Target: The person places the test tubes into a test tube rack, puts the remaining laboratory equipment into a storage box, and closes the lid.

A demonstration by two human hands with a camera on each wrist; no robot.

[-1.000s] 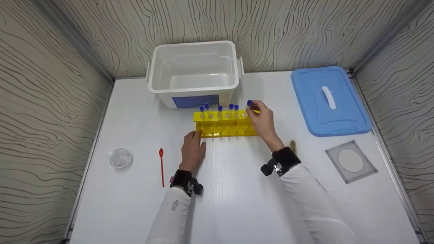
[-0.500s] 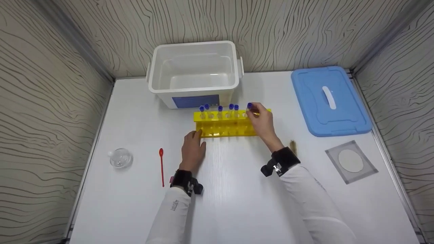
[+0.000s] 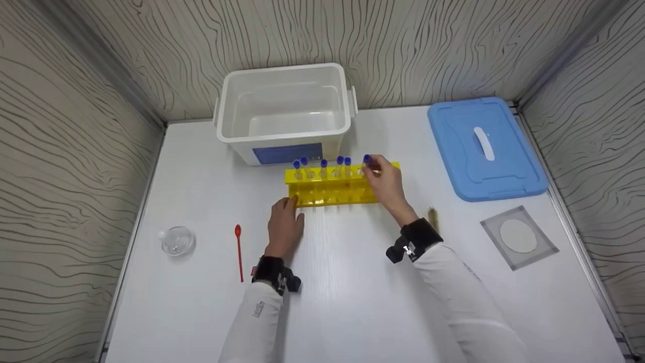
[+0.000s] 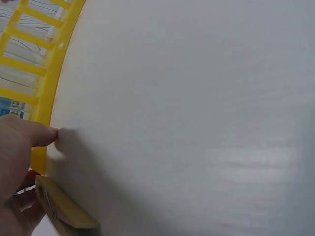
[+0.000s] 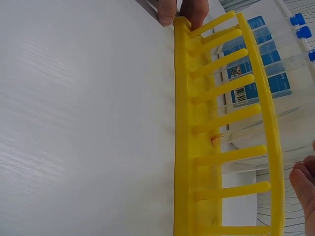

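A yellow test tube rack [image 3: 332, 199] stands mid-table, with several clear, blue-capped test tubes [image 3: 324, 164] upright in its holes. My left hand [image 3: 284, 227] grips the rack's left end. In the left wrist view the thumb [image 4: 42, 133] lies on the yellow edge, with the other fingers round the end. At the right part of the rack, my right hand [image 3: 388, 184] pinches another test tube [image 3: 367, 158] just below its blue cap. In the right wrist view only the right fingertips [image 5: 302, 179] show, beside the rack's upper bar; a small red mark [image 5: 215, 140] shows low on one tube.
Behind the rack sits a white plastic bin [image 3: 284, 137], open at the top. Its blue lid [image 3: 466, 171] lies at right, above a grey square with a pale disc [image 3: 519, 236]. A brush [image 3: 433, 220] lies near my right wrist. On the left are a red spoon [image 3: 239, 252] and a glass dish [image 3: 177, 241].
My right hand has lowered the pinched test tube slightly into the rack. The left hand stays on the rack's end. The head view has shifted a little.
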